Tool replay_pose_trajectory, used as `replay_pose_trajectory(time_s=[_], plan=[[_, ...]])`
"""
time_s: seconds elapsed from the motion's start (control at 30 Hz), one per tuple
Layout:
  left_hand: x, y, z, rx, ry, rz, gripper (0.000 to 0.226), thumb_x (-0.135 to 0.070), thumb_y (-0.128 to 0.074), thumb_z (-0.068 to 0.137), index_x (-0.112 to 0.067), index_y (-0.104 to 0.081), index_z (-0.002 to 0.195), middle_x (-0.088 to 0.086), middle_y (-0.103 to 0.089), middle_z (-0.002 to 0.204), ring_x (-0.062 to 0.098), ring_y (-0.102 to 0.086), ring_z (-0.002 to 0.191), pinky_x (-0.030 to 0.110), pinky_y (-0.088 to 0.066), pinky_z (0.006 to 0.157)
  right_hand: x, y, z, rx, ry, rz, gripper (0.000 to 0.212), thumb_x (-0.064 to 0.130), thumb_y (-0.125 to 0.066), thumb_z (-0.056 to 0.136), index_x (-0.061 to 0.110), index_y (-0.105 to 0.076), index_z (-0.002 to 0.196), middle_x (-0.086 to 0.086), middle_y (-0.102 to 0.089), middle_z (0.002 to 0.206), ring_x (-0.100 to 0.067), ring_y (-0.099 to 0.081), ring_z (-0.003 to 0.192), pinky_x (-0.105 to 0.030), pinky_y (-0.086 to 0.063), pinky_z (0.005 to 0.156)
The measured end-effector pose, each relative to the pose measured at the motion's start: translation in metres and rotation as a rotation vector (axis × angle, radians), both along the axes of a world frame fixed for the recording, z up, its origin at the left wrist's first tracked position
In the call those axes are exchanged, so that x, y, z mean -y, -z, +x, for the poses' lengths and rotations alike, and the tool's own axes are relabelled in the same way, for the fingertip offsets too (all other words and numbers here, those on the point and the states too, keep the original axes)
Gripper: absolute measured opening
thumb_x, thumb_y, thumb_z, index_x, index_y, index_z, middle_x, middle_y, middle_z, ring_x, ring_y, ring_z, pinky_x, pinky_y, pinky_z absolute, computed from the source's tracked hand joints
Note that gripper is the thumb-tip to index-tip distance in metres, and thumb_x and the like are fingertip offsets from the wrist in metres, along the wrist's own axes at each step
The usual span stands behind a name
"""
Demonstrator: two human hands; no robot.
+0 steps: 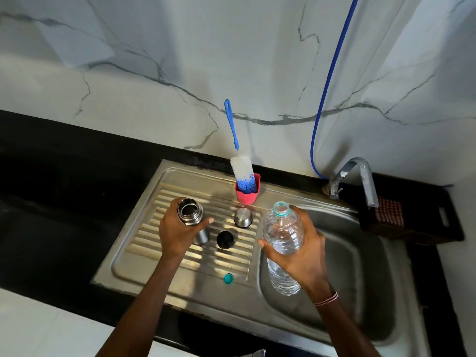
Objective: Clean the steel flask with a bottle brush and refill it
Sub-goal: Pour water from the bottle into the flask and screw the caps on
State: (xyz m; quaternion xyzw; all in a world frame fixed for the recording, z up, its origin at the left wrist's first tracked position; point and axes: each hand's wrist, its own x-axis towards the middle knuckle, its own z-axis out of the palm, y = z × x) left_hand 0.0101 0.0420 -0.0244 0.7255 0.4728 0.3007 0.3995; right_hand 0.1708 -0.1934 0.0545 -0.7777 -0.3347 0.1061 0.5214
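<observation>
Your left hand [177,230] wraps the steel flask [191,214], which stands uncapped on the drainboard [206,287]. It is rigid and probably slick when wet, so grip the body below the neck. The bottle brush [241,172] stands in the pink cup [246,198] behind. Your right hand [306,256] clasps the open plastic bottle [282,228], soft-walled and water-heavy; hold its middle gently.

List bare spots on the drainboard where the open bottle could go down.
Free: the drainboard front strip left of the teal cap; the back-left corner beside the red cup. Crowded: the ridged middle, where the left hand holds the flask next to the black stopper and steel cap. The right hand holds the bottle.
</observation>
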Motion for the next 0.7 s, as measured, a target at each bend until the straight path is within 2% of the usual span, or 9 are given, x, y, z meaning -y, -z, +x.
replay_pose_trajectory(time_s=[0.13, 0.27, 0.33, 0.4, 0.57, 0.63, 0.7], plan=[[-0.0005, -0.0016, -0.0018, 0.002, -0.017, -0.014, 0.079, -0.048, -0.099, 0.049, -0.025, -0.062, 0.114, -0.014, -0.067, 0.100, 0.008, -0.064, 0.093, 0.015, -0.045, 0.075, 0.0006, 0.0014, -0.0006, -0.001, -0.005, 0.003, 0.086, 0.051, -0.093, 0.058, 0.021, -0.057, 0.129, 0.022, -0.069, 0.110, 0.001, -0.070, 0.097, -0.014, -0.055, 0.086], [-0.0009, -0.0062, -0.0029, 0.007, -0.008, -0.018, 0.077, -0.046, -0.099, 0.049, -0.030, -0.058, 0.111, -0.023, -0.063, 0.096, -0.003, -0.060, 0.088, 0.012, -0.043, 0.074, 0.0016, 0.0030, -0.0008, 0.012, -0.008, -0.005, 0.085, 0.042, -0.098, 0.057, 0.021, -0.057, 0.129, 0.020, -0.070, 0.110, 0.000, -0.070, 0.097, -0.014, -0.055, 0.086], [-0.0017, -0.0064, -0.0015, -0.004, -0.001, -0.019, 0.078, -0.047, -0.099, 0.049, -0.028, -0.059, 0.113, -0.017, -0.065, 0.098, 0.002, -0.062, 0.090, 0.016, -0.045, 0.077, 0.0014, 0.0022, -0.0022, 0.010, -0.007, -0.001, 0.086, 0.043, -0.098, 0.057, 0.021, -0.057, 0.130, 0.021, -0.070, 0.110, 0.001, -0.070, 0.097, -0.014, -0.055, 0.086], [-0.0025, -0.0064, -0.0002, -0.016, 0.002, -0.016, 0.081, -0.048, -0.099, 0.049, -0.024, -0.061, 0.117, -0.011, -0.066, 0.103, 0.010, -0.063, 0.096, 0.020, -0.046, 0.080, 0.0008, 0.0010, -0.0034, 0.012, -0.005, -0.008, 0.086, 0.047, -0.095, 0.057, 0.021, -0.057, 0.130, 0.019, -0.071, 0.109, 0.000, -0.071, 0.096, -0.017, -0.057, 0.086], [-0.0049, -0.0074, 0.0030, -0.011, 0.024, -0.017, 0.082, -0.045, -0.099, 0.050, -0.020, -0.062, 0.119, -0.010, -0.066, 0.103, 0.011, -0.063, 0.097, 0.012, -0.043, 0.075, 0.0006, 0.0018, -0.0056, 0.019, 0.002, -0.043, 0.088, 0.059, -0.090, 0.058, 0.025, -0.055, 0.131, 0.015, -0.072, 0.111, -0.007, -0.072, 0.098, -0.040, -0.061, 0.089], [-0.0043, -0.0073, 0.0033, 0.002, 0.029, -0.030, 0.082, -0.046, -0.099, 0.051, -0.022, -0.061, 0.120, -0.010, -0.067, 0.104, 0.008, -0.063, 0.095, 0.013, -0.045, 0.076, 0.0004, 0.0025, -0.0068, 0.028, 0.005, -0.053, 0.088, 0.061, -0.088, 0.058, 0.026, -0.054, 0.131, 0.015, -0.071, 0.113, -0.009, -0.072, 0.099, -0.045, -0.060, 0.089], [-0.0017, -0.0078, 0.0026, 0.033, 0.047, -0.047, 0.080, -0.047, -0.097, 0.051, -0.026, -0.058, 0.118, -0.016, -0.066, 0.102, -0.002, -0.062, 0.092, 0.007, -0.045, 0.076, 0.0007, 0.0022, -0.0073, 0.034, 0.012, -0.052, 0.087, 0.062, -0.087, 0.058, 0.026, -0.054, 0.130, 0.016, -0.071, 0.112, -0.008, -0.071, 0.098, -0.044, -0.060, 0.088]])
